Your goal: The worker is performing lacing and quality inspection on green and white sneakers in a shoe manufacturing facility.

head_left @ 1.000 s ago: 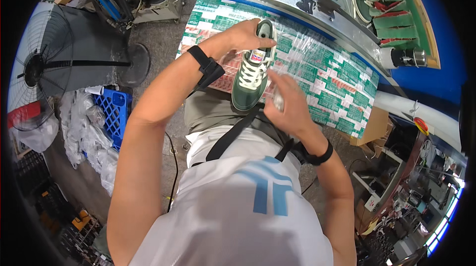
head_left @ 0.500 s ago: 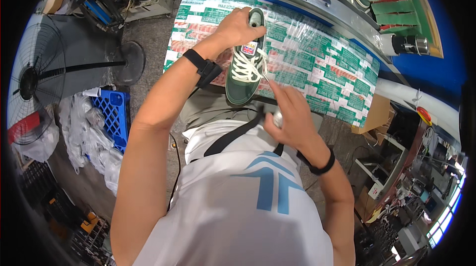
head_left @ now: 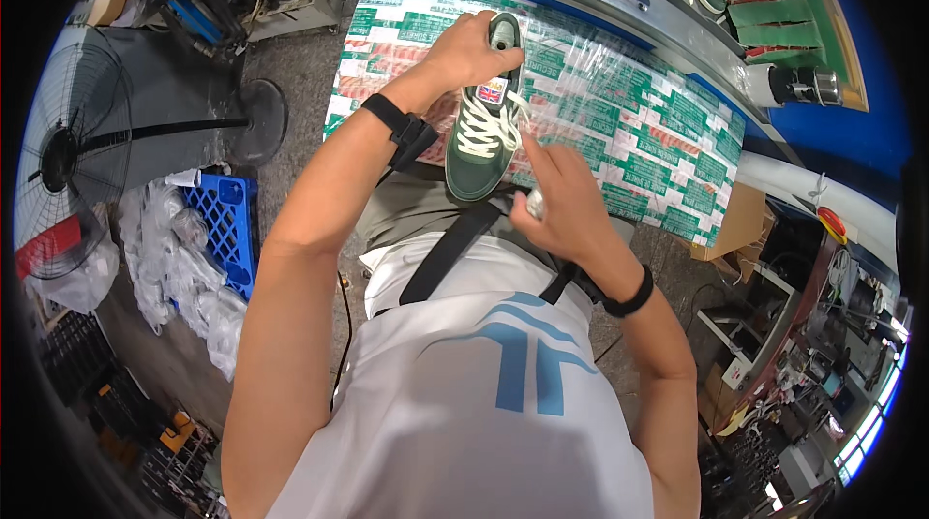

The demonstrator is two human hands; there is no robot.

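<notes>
A dark green sneaker (head_left: 476, 175) with cream laces lies at a slant over the near edge of the covered worktop, toe toward me. My left hand (head_left: 472, 53) is closed round its heel end, thumb by the opening. Just right of the laces, my right hand (head_left: 569, 198) is closed round a slim tool with a pale, rounded handle end (head_left: 535, 202). Most of that tool is hidden by the fingers, so its kind cannot be told. A loose lace end (head_left: 521, 105) sticks out on the shoe's right side, close to my right index finger.
The worktop (head_left: 639, 147) is wrapped in green and white printed film. Behind it runs a metal-edged conveyor (head_left: 677, 59), with a rack of green shoe parts (head_left: 774, 21) beyond. A standing fan (head_left: 63, 156) and a blue crate (head_left: 224, 229) with clear plastic bags are at left.
My right hand has shifted slightly upward beside the shoe. The laces on its right side lie differently, with a loose end now higher up. My left hand keeps its hold.
</notes>
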